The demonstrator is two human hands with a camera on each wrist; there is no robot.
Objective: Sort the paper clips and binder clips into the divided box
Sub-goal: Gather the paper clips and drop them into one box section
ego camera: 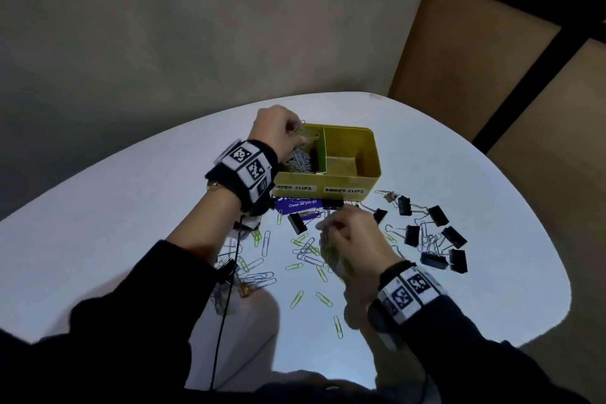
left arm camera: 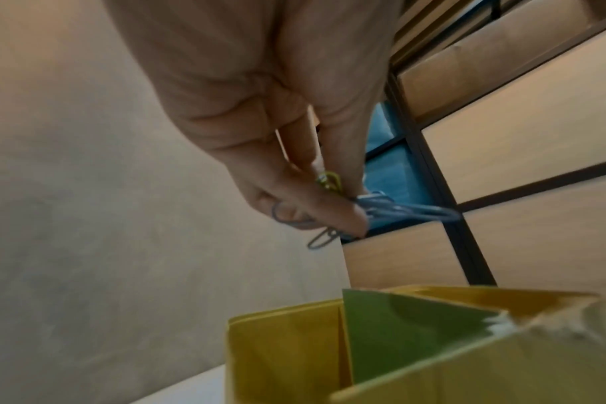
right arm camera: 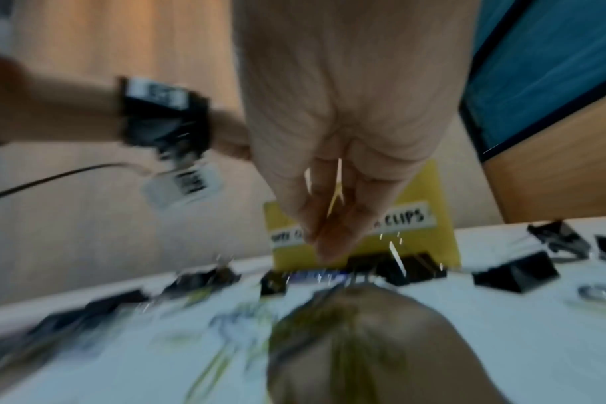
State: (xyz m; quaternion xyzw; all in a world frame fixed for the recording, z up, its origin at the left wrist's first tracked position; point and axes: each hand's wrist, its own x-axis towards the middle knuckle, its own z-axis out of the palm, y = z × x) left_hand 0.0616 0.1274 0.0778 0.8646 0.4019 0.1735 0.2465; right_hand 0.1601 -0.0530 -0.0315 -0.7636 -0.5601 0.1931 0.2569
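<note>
The yellow divided box (ego camera: 367,154) stands mid-table with a green divider (ego camera: 323,151). Its left compartment, labelled paper clips, holds a heap of paper clips (ego camera: 300,162). The right compartment, labelled binder clips, looks bare. My left hand (ego camera: 296,134) hovers over the left compartment and pinches a bunch of paper clips (left arm camera: 408,210) above the box rim (left arm camera: 287,355). My right hand (ego camera: 331,233) is low over the table in front of the box, fingers curled on a bunch of green and silver paper clips (ego camera: 333,256). The right wrist view is blurred.
Black binder clips (ego camera: 429,239) lie in a cluster to the right of my right hand. Loose green and silver paper clips (ego camera: 305,251) are scattered in front of the box and to the left. A blue card (ego camera: 298,203) lies against the box front. A black cable (ego camera: 226,298) hangs from my left wrist.
</note>
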